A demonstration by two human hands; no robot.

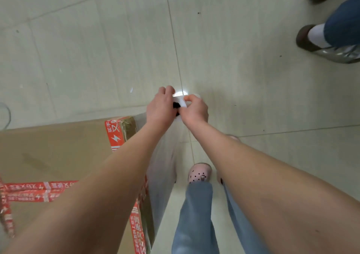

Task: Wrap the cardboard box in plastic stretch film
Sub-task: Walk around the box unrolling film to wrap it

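At the wearer's feet: pink clog (199,173), blue jeans, pale tiled floor (97,58).

Just left of the legs: cardboard box (58,152), large, brown, banded with red printed tape (116,134). It stands on the floor and runs out of frame at left and bottom.

Down the box's near side: stretch film (165,166), a translucent sheet lying against the box wall and drawn up toward the roll.

At arm's length, just past the box corner: film roll (180,104), white with a dark core, seen end-on.
- Left grip (158,107): fingers curled over the roll.
- Right grip (195,110): fingers curled, pinching the roll's end.

Step in hand, by judgement: paying film out round the corner. To do it well, keep the sheet taut, hold the roll upright and close to the wall, overlap each band, and turn the corner tight.

Far right: another person's shoes (311,39), well apart from the box. Mind them when circling.
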